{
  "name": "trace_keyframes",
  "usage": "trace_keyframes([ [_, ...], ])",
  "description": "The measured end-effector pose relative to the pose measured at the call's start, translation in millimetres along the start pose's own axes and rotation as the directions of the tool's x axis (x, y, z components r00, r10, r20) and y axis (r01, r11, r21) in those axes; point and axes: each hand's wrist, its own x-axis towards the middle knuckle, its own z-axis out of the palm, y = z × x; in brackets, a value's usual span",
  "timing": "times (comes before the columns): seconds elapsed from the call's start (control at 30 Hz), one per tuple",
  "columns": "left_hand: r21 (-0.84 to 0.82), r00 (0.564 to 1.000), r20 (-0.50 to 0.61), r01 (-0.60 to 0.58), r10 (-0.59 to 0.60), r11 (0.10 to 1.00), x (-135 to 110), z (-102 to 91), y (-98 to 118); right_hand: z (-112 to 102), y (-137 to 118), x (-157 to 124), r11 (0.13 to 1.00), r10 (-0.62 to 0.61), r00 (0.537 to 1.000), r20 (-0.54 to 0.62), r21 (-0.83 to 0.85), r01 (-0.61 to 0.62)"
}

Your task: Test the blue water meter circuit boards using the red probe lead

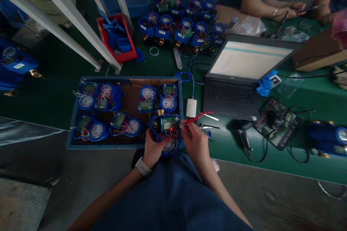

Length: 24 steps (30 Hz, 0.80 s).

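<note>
A blue water meter (170, 146) with an opened electronics housing is tilted at the front right corner of the blue-grey tray. My left hand (154, 148) grips it from the left, thumb by its coloured wires. Its small display board (169, 123) faces up, and a red light glows below the screen. My right hand (195, 139) is closed at the meter's right side, fingers pinched around a slim red tool (200, 116); its exact kind and its tip are not clear. Other meters with exposed wires, such as one water meter (126, 126), lie in the tray (94, 147).
An open laptop (230, 97) stands right of the tray, with a white box (191, 108) on a blue cable between. Behind are several meters (187, 25) and a red bin (130, 56). A barcode scanner (244, 135) lies right; a co-worker's hands (287, 12) are far right.
</note>
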Motion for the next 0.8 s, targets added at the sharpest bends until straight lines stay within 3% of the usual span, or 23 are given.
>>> trace_keyframes([
  [0.37, 0.001, 1.0, 0.009, -0.011, 0.011, 1.0, -2.5, 0.3, 2.3, 1.0, -6.5, -1.0, 0.975, -0.053, 0.999, 0.009, -0.217, 0.054],
  [0.8, -0.024, 1.0, 0.002, -0.022, 0.022, 0.999, -2.7, 1.2, 1.1, 1.7, -5.8, -0.6, 0.965, -0.069, 0.998, 0.006, -0.254, 0.068],
])
